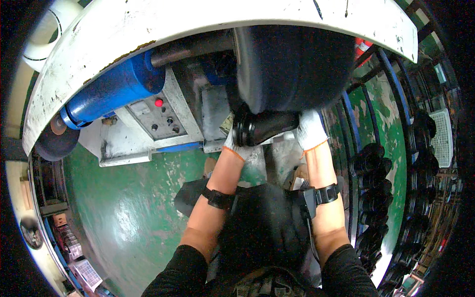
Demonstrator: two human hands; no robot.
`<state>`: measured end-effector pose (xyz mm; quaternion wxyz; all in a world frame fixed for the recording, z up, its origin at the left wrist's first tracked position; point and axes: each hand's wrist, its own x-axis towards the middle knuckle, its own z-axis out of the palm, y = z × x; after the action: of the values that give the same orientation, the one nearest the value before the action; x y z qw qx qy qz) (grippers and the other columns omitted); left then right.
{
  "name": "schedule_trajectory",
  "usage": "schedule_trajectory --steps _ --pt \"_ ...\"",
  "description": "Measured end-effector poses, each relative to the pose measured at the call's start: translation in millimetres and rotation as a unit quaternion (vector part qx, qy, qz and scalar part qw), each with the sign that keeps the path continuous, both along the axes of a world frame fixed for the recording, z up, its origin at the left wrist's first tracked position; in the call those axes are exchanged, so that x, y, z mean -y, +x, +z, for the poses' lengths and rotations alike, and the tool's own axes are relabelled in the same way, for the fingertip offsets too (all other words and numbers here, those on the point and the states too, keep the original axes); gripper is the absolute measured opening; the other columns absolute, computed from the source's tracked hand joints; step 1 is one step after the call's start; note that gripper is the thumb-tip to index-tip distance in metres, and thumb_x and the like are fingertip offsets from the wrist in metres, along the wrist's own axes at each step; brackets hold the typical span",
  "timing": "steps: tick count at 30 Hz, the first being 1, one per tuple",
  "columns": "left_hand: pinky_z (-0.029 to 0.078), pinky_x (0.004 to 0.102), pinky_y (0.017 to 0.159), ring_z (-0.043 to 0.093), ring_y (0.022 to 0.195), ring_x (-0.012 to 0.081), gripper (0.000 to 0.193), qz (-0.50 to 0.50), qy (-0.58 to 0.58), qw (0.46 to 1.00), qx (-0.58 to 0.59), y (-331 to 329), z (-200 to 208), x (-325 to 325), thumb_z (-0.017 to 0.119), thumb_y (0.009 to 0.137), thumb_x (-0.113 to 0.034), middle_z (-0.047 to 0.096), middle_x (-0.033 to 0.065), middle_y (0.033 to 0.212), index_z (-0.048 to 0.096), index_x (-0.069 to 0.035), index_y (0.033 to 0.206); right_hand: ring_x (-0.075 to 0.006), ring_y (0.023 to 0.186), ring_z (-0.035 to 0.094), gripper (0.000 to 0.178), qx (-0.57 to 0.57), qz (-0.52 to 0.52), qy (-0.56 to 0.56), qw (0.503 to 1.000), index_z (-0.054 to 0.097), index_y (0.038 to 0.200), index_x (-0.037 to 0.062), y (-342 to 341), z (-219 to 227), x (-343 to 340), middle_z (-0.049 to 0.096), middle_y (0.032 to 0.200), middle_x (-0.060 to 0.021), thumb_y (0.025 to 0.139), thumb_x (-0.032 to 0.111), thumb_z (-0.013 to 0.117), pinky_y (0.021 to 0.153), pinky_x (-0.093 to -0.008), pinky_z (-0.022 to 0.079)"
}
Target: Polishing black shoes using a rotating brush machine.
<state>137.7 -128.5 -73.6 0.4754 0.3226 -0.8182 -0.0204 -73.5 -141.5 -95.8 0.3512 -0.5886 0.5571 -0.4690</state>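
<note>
A glossy black shoe (267, 127) lies crosswise just under a big dark buffing wheel (297, 69), its upper side close against the wheel. Whether the two touch I cannot tell. My left hand (235, 142), in a white knit glove with an orange cuff, is closed around the shoe's left end, with the fingers mostly hidden behind it. At the right end, my right hand (311, 131) grips it in a matching glove. The wheel's surface looks smeared, as if turning.
A white curved hood (198, 17) arches over the wheel. To the left are a blue motor housing (116, 86), a control panel with a red button (159, 102) and a smaller dark wheel (57, 143). Racks of black shoes (373, 193) stand close on my right. The floor (123, 208) is green.
</note>
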Motion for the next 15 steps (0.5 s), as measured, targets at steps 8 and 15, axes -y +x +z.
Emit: schedule_trajectory --steps 8,15 --pt "0.035 0.0381 0.1 0.047 0.11 0.0261 0.049 -0.031 0.343 0.934 -0.093 6.4 -95.9 19.3 0.053 0.082 -0.038 0.052 0.0108 0.12 0.047 -0.011 0.122 -0.0247 0.103 0.055 0.031 0.054 0.112 0.039 0.991 0.05 0.115 0.0004 17.8 29.9 -4.2 0.055 0.115 -0.0141 0.084 0.001 0.048 0.094 -0.0313 0.043" --pt "0.036 0.0406 0.093 0.046 0.106 0.0327 0.059 0.077 0.283 0.933 -0.207 36.4 5.1 17.2 0.061 0.073 -0.037 0.051 0.0172 0.116 0.048 -0.002 0.119 -0.0346 0.095 0.056 0.025 -0.271 0.042 -0.123 0.954 0.062 0.098 0.0029 67.2 70.3 -20.5 0.062 0.1 -0.0181 0.079 0.018 0.059 0.087 -0.0373 0.043"
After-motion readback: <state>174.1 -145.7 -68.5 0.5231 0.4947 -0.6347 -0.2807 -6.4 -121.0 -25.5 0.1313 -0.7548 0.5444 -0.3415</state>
